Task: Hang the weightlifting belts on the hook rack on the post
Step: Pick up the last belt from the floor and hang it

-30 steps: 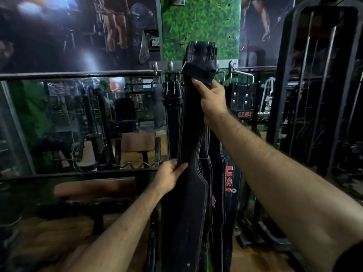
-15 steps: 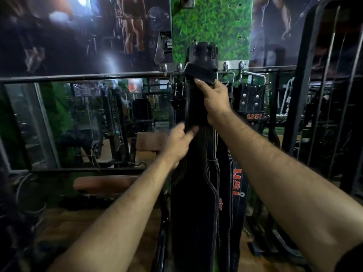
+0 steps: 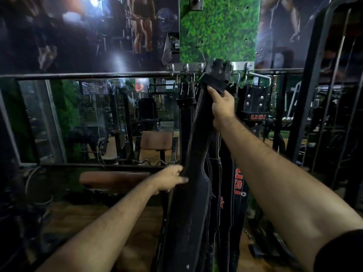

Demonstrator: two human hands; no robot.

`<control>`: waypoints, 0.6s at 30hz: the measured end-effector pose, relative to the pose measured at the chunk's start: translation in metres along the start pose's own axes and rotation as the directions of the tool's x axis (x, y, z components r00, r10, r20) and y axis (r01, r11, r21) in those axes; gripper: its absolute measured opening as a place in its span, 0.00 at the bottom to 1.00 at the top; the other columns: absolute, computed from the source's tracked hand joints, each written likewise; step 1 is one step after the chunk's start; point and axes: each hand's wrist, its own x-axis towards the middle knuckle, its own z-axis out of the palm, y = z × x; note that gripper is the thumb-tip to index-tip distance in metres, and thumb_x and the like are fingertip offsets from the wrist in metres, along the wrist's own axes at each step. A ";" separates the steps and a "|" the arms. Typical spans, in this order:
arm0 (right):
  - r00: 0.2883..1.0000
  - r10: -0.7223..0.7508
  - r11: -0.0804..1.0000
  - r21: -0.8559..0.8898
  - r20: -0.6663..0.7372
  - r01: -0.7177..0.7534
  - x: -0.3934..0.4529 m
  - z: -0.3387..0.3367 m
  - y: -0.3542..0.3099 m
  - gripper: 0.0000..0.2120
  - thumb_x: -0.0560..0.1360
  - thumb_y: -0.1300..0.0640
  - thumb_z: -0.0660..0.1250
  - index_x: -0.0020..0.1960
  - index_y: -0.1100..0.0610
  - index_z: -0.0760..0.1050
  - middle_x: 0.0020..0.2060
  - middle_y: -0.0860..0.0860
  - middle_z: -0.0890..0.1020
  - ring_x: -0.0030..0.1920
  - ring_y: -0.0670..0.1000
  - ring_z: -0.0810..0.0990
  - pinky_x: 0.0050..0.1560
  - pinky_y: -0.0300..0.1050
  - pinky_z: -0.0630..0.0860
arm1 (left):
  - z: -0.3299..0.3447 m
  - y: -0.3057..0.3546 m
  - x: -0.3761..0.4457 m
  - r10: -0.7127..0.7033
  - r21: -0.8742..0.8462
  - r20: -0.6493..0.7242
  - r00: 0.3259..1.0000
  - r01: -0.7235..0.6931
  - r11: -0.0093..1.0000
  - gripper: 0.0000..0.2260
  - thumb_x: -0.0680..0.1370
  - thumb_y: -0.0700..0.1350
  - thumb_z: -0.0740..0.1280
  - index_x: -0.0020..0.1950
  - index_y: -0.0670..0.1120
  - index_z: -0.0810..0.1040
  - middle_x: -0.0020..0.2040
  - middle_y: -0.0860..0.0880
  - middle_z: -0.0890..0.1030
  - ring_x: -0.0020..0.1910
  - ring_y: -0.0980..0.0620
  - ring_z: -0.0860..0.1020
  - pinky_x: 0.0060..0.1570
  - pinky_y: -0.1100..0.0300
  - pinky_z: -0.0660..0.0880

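Both hands grip the black belt (image 3: pixel 188 193): right hand (image 3: pixel 223 107) high, left hand (image 3: pixel 170 180) at its edge.

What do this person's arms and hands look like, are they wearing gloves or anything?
No gloves: the left hand and right hand are bare, with no rings, watch or bands visible. Both forearms are bare and hairy. The only clothing showing is a dark sleeve edge on the right upper arm.
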 end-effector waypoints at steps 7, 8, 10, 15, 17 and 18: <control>0.902 -0.014 0.986 -0.145 0.431 0.085 -0.020 0.023 -0.008 0.08 0.83 0.59 0.62 0.59 0.59 0.77 0.50 0.56 0.84 0.50 0.51 0.83 0.58 0.48 0.79 | -0.038 0.142 0.002 0.310 -0.380 -0.611 0.728 -0.614 0.692 0.14 0.80 0.52 0.65 0.62 0.49 0.80 0.62 0.46 0.84 0.63 0.48 0.81 0.66 0.51 0.77; 0.889 -0.038 0.981 -0.154 0.457 0.121 -0.023 0.021 -0.006 0.10 0.83 0.57 0.61 0.61 0.59 0.76 0.53 0.56 0.83 0.54 0.52 0.82 0.62 0.49 0.78 | -0.039 0.151 -0.001 0.337 -0.345 -0.652 0.679 -0.661 0.666 0.10 0.81 0.49 0.64 0.60 0.52 0.80 0.60 0.47 0.85 0.62 0.49 0.82 0.65 0.52 0.77; 0.875 -0.096 0.978 -0.118 0.474 0.171 -0.033 0.014 0.004 0.12 0.83 0.54 0.60 0.64 0.57 0.74 0.57 0.54 0.82 0.58 0.50 0.81 0.65 0.48 0.76 | -0.039 0.154 -0.003 0.370 -0.297 -0.678 0.635 -0.697 0.652 0.08 0.82 0.47 0.63 0.58 0.51 0.81 0.58 0.47 0.85 0.61 0.49 0.82 0.65 0.53 0.77; 0.864 -0.026 0.960 -0.228 0.503 0.161 -0.077 -0.015 0.065 0.04 0.83 0.56 0.62 0.55 0.50 0.75 0.51 0.47 0.81 0.52 0.40 0.79 0.59 0.40 0.75 | -0.046 0.143 -0.006 0.325 -0.289 -0.721 0.612 -0.692 0.662 0.10 0.82 0.44 0.65 0.41 0.49 0.76 0.38 0.56 0.81 0.40 0.59 0.78 0.48 0.61 0.78; 0.866 0.066 0.944 -0.312 0.496 0.107 -0.094 -0.027 0.093 0.06 0.82 0.58 0.64 0.55 0.57 0.78 0.50 0.50 0.83 0.50 0.42 0.80 0.57 0.44 0.78 | -0.052 0.144 -0.012 0.331 -0.285 -0.718 0.613 -0.692 0.663 0.10 0.83 0.45 0.65 0.41 0.50 0.75 0.38 0.56 0.78 0.40 0.61 0.73 0.46 0.65 0.72; 0.862 0.094 0.936 -0.339 0.498 0.094 -0.100 -0.032 0.105 0.08 0.82 0.59 0.65 0.57 0.61 0.80 0.53 0.54 0.84 0.53 0.46 0.81 0.60 0.48 0.79 | -0.056 0.144 -0.013 0.342 -0.293 -0.713 0.613 -0.703 0.648 0.08 0.83 0.46 0.64 0.45 0.48 0.78 0.43 0.52 0.80 0.45 0.58 0.75 0.50 0.63 0.72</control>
